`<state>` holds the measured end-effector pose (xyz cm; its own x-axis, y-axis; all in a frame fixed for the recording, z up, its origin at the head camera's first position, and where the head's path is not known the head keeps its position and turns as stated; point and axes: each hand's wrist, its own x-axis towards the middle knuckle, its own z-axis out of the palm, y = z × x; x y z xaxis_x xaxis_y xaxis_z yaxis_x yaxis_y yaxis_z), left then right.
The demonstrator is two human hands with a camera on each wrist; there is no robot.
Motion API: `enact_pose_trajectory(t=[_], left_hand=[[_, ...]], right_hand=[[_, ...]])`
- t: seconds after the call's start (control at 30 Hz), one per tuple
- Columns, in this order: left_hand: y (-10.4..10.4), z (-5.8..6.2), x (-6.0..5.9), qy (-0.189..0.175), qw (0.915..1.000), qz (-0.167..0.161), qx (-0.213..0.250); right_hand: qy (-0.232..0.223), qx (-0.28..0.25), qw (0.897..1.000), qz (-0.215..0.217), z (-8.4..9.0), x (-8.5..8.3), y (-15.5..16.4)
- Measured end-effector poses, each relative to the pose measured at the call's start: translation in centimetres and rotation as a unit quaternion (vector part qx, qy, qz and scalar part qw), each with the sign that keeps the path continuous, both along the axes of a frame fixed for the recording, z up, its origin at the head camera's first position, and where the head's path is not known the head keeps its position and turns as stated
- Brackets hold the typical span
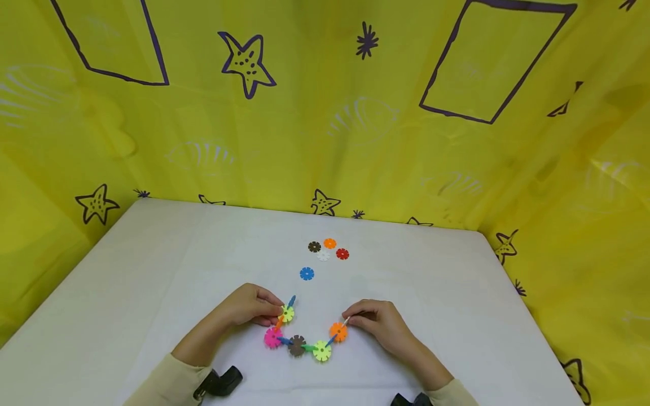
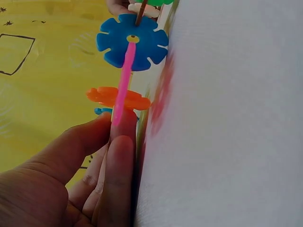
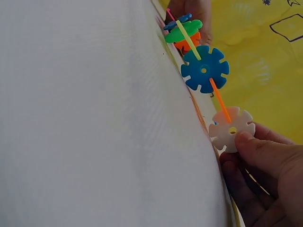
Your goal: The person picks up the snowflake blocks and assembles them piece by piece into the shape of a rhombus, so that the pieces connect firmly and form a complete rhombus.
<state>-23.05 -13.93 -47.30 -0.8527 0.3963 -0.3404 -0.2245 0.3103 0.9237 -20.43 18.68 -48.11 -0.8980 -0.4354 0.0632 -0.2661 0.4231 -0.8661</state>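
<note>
A curved chain of notched plastic discs, slotted into one another, hangs between both hands close over the white table. My left hand [image 1: 251, 304] pinches a yellow-green disc [image 1: 287, 314] near the chain's left end, where a blue disc [image 1: 291, 301] sticks up past it. Orange, pink [image 1: 272, 338], brown [image 1: 297, 346], green and blue discs follow along the curve. At the right end, next to an orange disc [image 1: 338, 332], my right hand [image 1: 381, 322] holds a white disc [image 3: 222, 137] between thumb and fingers. The left wrist view has a blue disc [image 2: 142, 54] and a pink one edge-on.
Loose discs lie farther back on the white table [image 1: 431, 270]: a blue one [image 1: 307, 273] nearer, then brown [image 1: 314, 247], orange [image 1: 330, 243], red [image 1: 342, 254] and white ones grouped together. A yellow curtain [image 1: 304, 141] with drawn shapes stands behind and beside the table.
</note>
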Motion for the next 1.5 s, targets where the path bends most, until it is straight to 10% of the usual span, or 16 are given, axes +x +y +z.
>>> enact_pose_trajectory(t=[0.4, 0.97, 1.5], left_hand=[[0.1, 0.1, 0.1, 0.002, 1.0, 0.008, -0.002], [0.0, 0.2, 0.3, 0.002, 1.0, 0.002, -0.007], [0.0, 0.0, 0.2, -0.001, 1.0, -0.001, -0.002]], right_hand=[[-0.057, 0.033, 0.997, 0.041, 2.3, -1.6, 0.7], [-0.09, 0.103, 0.989, 0.057, 4.2, -11.3, -5.8], [-0.05, 0.172, 0.984, 0.013, 2.9, -12.2, -9.2]])
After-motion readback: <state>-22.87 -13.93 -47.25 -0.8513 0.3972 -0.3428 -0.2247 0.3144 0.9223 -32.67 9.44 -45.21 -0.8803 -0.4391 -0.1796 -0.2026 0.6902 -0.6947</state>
